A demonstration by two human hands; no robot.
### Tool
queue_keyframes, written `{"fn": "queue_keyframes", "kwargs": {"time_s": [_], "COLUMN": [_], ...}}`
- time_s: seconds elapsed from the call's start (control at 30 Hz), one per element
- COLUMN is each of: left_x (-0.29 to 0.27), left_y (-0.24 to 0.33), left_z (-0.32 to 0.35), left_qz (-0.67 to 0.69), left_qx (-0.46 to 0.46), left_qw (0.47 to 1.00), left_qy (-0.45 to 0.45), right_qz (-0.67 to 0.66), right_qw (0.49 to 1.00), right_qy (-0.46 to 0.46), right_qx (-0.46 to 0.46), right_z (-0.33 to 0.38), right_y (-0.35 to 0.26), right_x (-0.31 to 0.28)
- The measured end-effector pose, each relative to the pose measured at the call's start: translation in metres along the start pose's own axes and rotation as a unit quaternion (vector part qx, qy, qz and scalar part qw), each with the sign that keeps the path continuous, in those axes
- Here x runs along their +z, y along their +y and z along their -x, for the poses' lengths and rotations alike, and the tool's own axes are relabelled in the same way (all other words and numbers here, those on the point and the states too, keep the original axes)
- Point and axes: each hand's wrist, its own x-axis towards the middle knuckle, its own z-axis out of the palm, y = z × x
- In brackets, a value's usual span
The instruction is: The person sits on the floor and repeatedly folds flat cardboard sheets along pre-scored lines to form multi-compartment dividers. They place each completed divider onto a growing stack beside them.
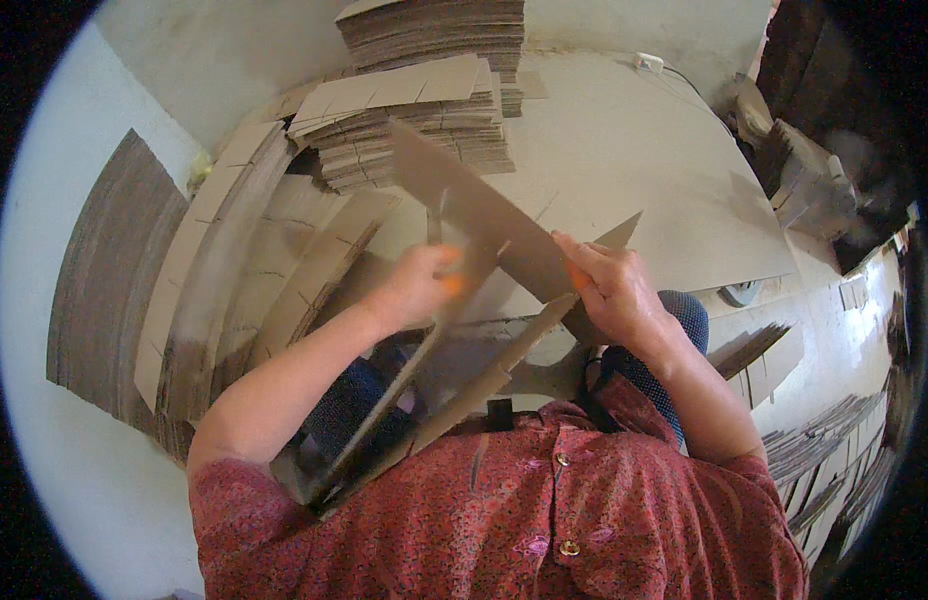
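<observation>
In front of my chest are several brown cardboard strips with slots, set crosswise to each other. The upper long strip (474,205) slants from upper left down to my right hand (616,288). That hand is closed on its lower right part, thumb and fingers pinching the board. My left hand (424,284) is closed at a crossing strip that runs down toward my left elbow; motion smears it a little. Orange covers show on fingers of both hands. Another strip (494,375) lies slanted over my lap, close to my shirt. The fingertips' exact hold is partly hidden.
Slotted cardboard strips stand in rows (209,270) on the left. Flat stacks (414,130) rise at the back of a pale table board (674,180). A white plug with a cable (648,63) lies by the wall. More cardboard bundles (824,440) stand low on the right.
</observation>
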Motion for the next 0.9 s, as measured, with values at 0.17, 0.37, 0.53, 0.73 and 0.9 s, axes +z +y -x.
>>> {"fn": "queue_keyframes", "kwargs": {"time_s": [0.17,0.37,0.53,0.73,0.9], "left_x": [0.005,0.011,0.005,-0.045,-0.082], "left_y": [0.008,0.023,0.002,-0.066,-0.130], "left_z": [0.000,0.002,-0.005,0.012,0.030], "left_qz": [-0.095,-0.039,0.068,-0.413,-0.409], "left_qx": [-0.008,0.027,0.040,-0.056,-0.298], "left_qw": [0.995,0.999,0.997,0.874,0.860], "left_qy": [0.004,0.019,0.021,0.249,0.068], "right_qz": [-0.002,0.023,0.014,0.009,0.015], "right_qw": [1.000,0.998,0.995,0.989,0.988], "right_qy": [0.002,-0.051,-0.099,-0.111,-0.122], "right_qx": [-0.005,0.031,0.032,0.098,0.090], "right_z": [0.000,-0.006,-0.001,-0.003,-0.006], "right_y": [-0.002,-0.014,0.010,0.008,0.014], "right_x": [-0.003,-0.013,0.006,0.003,0.013]}}
